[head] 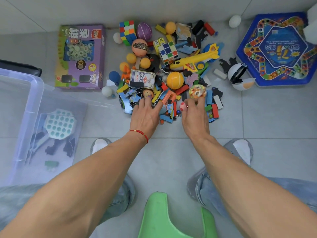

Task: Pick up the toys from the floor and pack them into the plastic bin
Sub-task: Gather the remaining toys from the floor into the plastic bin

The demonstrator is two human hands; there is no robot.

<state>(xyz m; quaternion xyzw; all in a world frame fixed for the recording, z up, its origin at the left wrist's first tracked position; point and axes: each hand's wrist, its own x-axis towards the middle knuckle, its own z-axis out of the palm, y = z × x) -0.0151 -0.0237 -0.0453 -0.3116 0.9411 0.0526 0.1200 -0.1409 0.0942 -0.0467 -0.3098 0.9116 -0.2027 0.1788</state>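
A heap of toys [169, 69] lies on the grey tiled floor: balls, two puzzle cubes, a yellow toy plane [193, 60], a card deck [142, 79], blocks and jigsaw pieces. My left hand [145, 115] reaches into the heap's near edge, fingers straight, its fingertips touching a small patterned ball [148, 93]. My right hand [195, 117] pinches a pink spotted ball [182, 106] at the thumb, while its other fingers touch an orange-and-white patterned ball [197, 91]. The clear plastic bin [36, 93] stands at the left, holding a pop-it toy [60, 124] and dark puzzle pieces.
A purple chess box [80, 57] lies between the bin and the heap. A blue hexagonal board game [277, 48] sits at the right, with a white-and-black capsule ball [238, 74] beside it. A white egg [235, 21] lies by the wall. A green stool [171, 217] is between my feet.
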